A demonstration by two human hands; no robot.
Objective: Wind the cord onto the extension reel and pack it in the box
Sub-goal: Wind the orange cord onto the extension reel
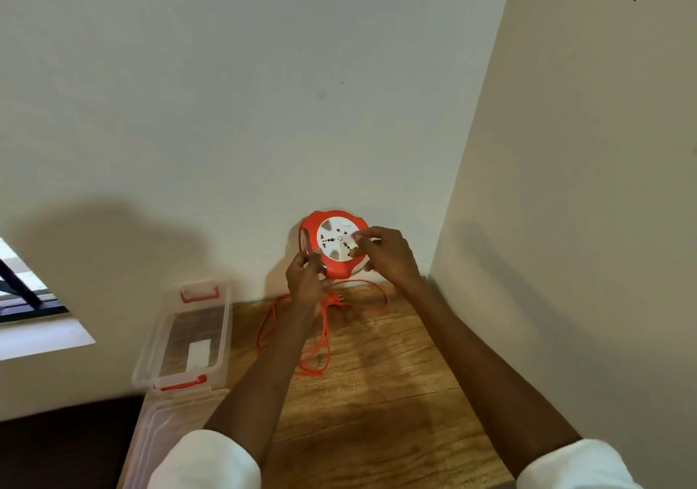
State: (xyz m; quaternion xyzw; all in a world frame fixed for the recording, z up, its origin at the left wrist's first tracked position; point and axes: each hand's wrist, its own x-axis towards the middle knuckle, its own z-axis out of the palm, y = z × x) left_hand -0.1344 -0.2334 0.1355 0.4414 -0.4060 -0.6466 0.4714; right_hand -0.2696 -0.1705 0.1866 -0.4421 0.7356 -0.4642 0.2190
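Observation:
An orange extension reel [332, 241] with a white socket face is held up in front of the wall, above the far end of a wooden table [377, 375]. My left hand [305, 275] grips its handle at the lower left rim. My right hand [386, 253] rests on the white face at the right, fingers pinched there. The orange cord [313, 337] hangs from the reel and lies in loose loops on the table, its plug [335, 300] just below the reel. A clear plastic box [188, 337] with orange latches stands open at the table's left edge.
The box's clear lid [169, 432] lies flat in front of the box at the left. Walls close the table in behind and on the right. A window sill [37, 337] shows at far left.

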